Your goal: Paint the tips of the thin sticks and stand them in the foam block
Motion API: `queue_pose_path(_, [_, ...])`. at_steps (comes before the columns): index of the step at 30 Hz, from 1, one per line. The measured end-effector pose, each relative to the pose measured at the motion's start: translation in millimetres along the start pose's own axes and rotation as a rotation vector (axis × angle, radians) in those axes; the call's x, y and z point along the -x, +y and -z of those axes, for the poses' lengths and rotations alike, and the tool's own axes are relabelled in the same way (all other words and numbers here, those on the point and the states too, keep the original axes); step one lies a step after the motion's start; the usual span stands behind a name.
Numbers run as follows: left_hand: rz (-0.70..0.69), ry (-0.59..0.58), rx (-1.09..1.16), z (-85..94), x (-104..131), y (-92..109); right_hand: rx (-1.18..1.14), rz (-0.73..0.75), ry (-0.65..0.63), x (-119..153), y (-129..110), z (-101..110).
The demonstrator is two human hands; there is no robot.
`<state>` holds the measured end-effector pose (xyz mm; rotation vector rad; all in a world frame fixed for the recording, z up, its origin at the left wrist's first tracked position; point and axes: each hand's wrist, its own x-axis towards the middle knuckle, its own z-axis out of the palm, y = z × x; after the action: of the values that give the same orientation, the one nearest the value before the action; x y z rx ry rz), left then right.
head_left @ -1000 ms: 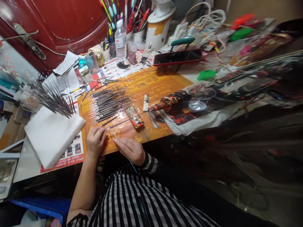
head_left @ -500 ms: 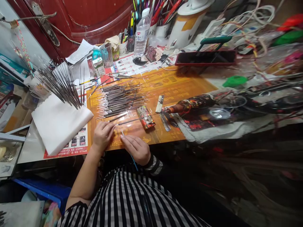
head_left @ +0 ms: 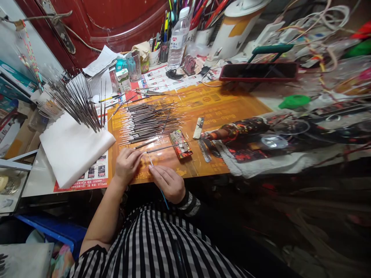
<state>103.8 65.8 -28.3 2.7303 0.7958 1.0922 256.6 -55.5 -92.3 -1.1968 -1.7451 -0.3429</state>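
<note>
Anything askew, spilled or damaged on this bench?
One thin dark stick lies slanted across the pile of sticks, against their mostly sideways lie. The small block is smeared with red and yellow, perhaps dried paint. I see no spill; the far right is blurred.

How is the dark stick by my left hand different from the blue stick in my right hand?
The dark stick is dark grey-brown along its handle, while the blue stick is bright blue at its lower end. The dark stick runs from your left hand across the painted block; the blue stick slants down through your right hand towards your striped top. Both are long and thin.
</note>
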Motion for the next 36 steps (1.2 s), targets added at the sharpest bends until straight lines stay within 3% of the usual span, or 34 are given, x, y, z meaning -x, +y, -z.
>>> queue_pose_path(36, [-0.02,0.017,-0.016,0.1,-0.1,2.1,0.001,0.03,-0.009,0.6,-0.1,1.7])
